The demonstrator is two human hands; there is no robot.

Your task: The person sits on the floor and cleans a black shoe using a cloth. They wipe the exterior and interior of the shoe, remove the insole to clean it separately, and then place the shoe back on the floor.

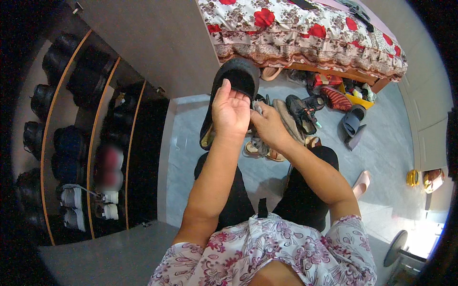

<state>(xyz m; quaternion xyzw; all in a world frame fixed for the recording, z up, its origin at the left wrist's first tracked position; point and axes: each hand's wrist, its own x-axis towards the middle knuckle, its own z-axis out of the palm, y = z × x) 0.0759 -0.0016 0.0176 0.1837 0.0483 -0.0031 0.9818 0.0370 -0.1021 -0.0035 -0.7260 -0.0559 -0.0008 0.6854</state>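
A black slip-on shoe (247, 68) is held up in front of me, its opening towards me. My left hand (232, 112) is palm up with the fingertips inside that opening and the thumb along its edge. Close by on the right, my right hand (270, 123) pinches a small piece of light grey material (257, 106), perhaps cloth. Its fingers are partly hidden. Below the hands lie tan sandals (275, 156) and a grey fuzzy item (260, 146) that I cannot identify. A taupe shoe (286, 116) and a black strappy sandal (300, 109) lie farther right.
An open shoe cabinet (93, 143) holds several pairs at left, its grey door (154, 43) swung out. A bed with a floral cover (286, 28) stands ahead. Blue-grey slippers (352, 121), a red striped shoe (335, 98), a yellow box (363, 103) and a pale pink flat (362, 182) lie rightward.
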